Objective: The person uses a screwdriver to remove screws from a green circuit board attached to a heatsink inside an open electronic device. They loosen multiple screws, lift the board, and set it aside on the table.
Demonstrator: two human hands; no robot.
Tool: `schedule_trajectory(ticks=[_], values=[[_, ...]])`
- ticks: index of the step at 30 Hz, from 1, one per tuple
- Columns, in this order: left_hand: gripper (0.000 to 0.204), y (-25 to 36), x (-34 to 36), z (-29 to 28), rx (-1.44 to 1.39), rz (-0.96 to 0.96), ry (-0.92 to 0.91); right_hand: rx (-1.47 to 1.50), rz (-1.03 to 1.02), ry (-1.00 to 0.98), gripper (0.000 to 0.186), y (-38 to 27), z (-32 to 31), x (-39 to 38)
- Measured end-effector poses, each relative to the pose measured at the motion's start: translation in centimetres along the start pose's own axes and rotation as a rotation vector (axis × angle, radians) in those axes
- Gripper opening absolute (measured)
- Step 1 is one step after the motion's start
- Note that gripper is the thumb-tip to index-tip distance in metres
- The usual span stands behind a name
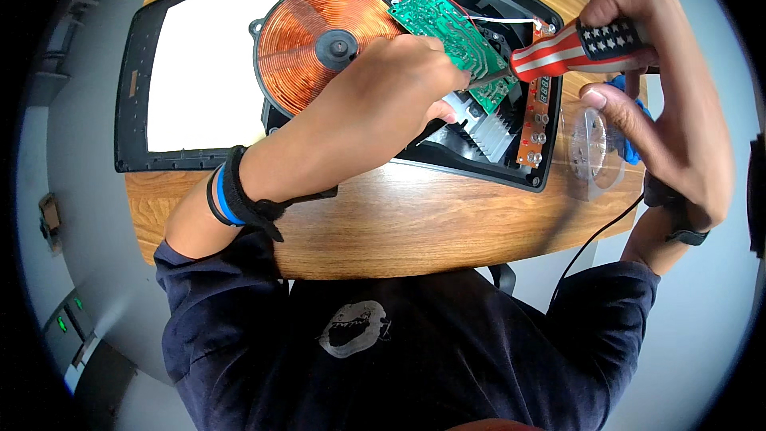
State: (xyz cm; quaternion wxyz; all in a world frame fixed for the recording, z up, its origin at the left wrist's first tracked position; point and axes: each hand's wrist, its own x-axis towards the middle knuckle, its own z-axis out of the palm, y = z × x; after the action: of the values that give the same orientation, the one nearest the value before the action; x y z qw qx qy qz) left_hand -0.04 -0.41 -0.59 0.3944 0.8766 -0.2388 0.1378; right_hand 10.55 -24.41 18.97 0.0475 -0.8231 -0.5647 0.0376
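Observation:
A green circuit board (444,25) sits tilted in an opened black induction cooker housing (546,168). My left hand (403,80) is closed at the board's lower left edge, its fingers partly hiding what they grip. From the right, my right hand (666,48) holds a screwdriver (550,56) by its handle, which is red and white striped with a dark, starred end. Its metal shaft reaches across the board's lower part to my left fingertips. Beneath the board, a finned metal heat sink (493,140) shows.
Left of the board lies a round copper coil (291,40), beside a large white panel (211,64). An orange display board (533,132) runs along the housing's right side. A clear plastic container (594,156) stands at the wooden table's (383,231) right edge, near a black cable (594,235).

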Motion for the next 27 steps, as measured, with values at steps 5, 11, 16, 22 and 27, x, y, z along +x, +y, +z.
schedule_trajectory(ticks=[5,11,16,22,27], values=[[0.037,-0.1,-0.2,0.0,-0.015,0.022,0.033,0.027,-0.017,-0.035,0.041,0.4,0.0,0.2],[0.037,-0.3,-0.2,0.0,-0.007,0.019,0.012,-0.080,0.147,-0.033,0.042,-1.0,0.0,0.0],[0.037,0.1,0.1,-0.2,0.001,0.018,-0.013,-0.040,-0.003,-0.015,0.043,0.4,0.0,0.3],[0.036,-0.1,0.1,-0.1,0.014,0.021,-0.028,-0.017,0.132,-0.015,0.043,-0.9,-0.4,-0.3],[0.036,0.0,-0.1,-0.3,0.021,0.022,-0.013,-0.072,-0.061,-0.073,0.045,0.3,-0.9,0.0]])
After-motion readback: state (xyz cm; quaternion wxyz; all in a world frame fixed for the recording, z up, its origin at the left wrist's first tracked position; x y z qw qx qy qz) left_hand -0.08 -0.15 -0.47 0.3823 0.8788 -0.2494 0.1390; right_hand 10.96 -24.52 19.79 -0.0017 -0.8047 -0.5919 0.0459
